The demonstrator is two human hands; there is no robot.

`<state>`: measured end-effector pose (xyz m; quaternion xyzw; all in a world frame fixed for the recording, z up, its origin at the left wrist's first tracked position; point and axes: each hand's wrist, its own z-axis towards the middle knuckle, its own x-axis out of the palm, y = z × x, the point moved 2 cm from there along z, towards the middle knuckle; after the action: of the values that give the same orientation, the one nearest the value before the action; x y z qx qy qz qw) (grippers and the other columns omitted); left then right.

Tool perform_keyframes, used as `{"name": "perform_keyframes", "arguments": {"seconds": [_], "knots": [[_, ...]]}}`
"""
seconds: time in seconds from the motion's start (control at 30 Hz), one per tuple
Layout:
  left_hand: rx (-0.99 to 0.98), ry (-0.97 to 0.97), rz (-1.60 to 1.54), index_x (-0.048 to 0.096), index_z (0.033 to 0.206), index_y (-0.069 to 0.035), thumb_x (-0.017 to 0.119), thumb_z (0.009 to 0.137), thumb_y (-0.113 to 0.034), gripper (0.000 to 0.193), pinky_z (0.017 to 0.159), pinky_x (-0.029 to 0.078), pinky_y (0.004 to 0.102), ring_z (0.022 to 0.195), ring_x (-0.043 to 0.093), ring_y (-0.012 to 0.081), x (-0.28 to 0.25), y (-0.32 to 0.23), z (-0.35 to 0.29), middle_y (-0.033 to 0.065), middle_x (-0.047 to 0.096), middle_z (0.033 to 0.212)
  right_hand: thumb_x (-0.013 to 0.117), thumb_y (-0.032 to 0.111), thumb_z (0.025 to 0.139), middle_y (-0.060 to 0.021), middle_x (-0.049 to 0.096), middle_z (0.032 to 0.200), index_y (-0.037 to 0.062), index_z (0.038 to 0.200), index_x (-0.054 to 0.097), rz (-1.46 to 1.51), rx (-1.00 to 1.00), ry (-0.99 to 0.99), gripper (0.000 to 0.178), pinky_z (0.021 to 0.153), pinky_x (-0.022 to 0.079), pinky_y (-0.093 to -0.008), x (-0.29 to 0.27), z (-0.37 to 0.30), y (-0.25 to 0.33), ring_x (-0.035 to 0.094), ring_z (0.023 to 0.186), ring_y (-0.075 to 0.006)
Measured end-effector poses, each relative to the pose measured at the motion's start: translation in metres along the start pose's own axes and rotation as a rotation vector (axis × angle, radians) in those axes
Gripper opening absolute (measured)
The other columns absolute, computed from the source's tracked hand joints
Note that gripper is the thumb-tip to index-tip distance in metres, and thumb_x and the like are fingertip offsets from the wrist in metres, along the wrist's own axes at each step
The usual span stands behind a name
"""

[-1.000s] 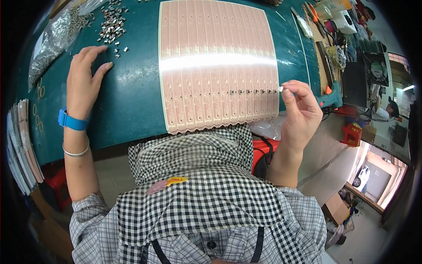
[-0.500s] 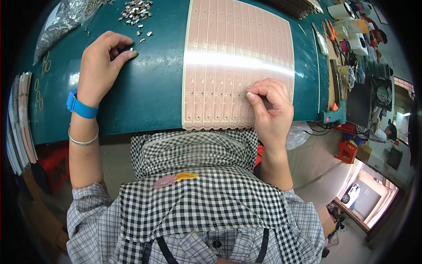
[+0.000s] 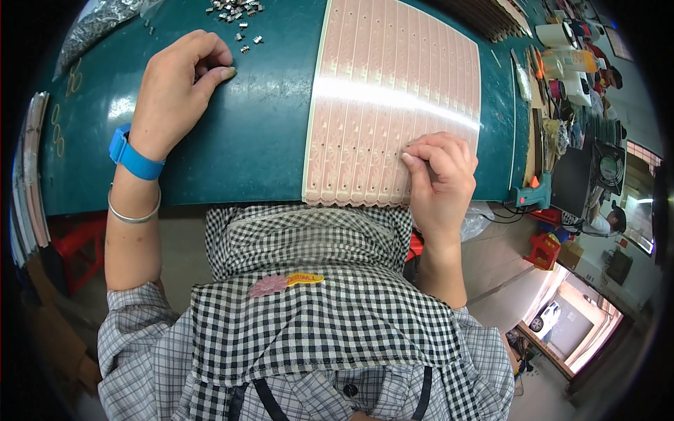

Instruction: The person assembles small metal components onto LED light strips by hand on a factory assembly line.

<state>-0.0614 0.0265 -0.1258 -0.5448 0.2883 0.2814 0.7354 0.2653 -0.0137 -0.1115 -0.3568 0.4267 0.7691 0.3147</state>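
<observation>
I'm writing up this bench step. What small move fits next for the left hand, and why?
Probably carry its pinch across to the pink panel: the left hand is curled beside the small metal parts, while the right hand presses fingertips on the panel's hole rows.

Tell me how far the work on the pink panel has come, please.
Done: a short row of small dark parts seems to sit in the pink panel, beside the right hand. In hand: the right fingertips press on the panel there, while the left hand is closed in a pinch near the loose small parts. Left: most holes in the strips look empty.
</observation>
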Motion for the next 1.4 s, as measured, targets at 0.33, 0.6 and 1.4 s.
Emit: {"name": "perform_keyframes", "arguments": {"seconds": [0.33, 0.6, 1.4], "knots": [[-0.15, 0.034, -0.603, 0.069, 0.104, 0.0, 0.065, 0.09, -0.002, 0.015, 0.073, 0.051, 0.0225, 0.079, 0.061, 0.0067, -0.001, -0.04, -0.016, 0.0004, 0.069, 0.087, 0.077, 0.006, 0.071, -0.0026, 0.065, 0.085, 0.0081, 0.079, 0.07, -0.075, -0.052, 0.041, 0.01, 0.092, 0.037, -0.038, -0.004, 0.003, 0.0, 0.059, 0.091, -0.0226], [-0.169, 0.125, -1.139, 0.071, 0.104, 0.002, 0.067, 0.09, -0.001, 0.015, 0.069, 0.051, 0.0257, 0.076, 0.061, 0.0142, 0.034, -0.086, -0.036, 0.0108, 0.068, 0.093, 0.078, 0.002, 0.069, -0.0049, 0.067, 0.085, 0.0067, 0.087, 0.073, 0.374, -0.092, 0.024, 0.019, 0.082, 0.046, -0.0361, -0.022, 0.022, 0.034, 0.063, 0.088, -0.0234], [0.231, -0.164, 0.342, 0.073, 0.088, -0.008, 0.075, 0.077, -0.016, 0.013, 0.078, 0.053, 0.0408, 0.087, 0.065, 0.0292, 0.016, -0.019, 0.036, 0.0088, 0.069, 0.09, 0.073, -0.009, 0.067, -0.0075, 0.065, 0.089, 0.0016, 0.078, 0.068, 0.297, 0.016, -0.061, 0.016, 0.076, 0.049, -0.0337, -0.007, 0.01, 0.002, 0.06, 0.09, -0.0256]]}}
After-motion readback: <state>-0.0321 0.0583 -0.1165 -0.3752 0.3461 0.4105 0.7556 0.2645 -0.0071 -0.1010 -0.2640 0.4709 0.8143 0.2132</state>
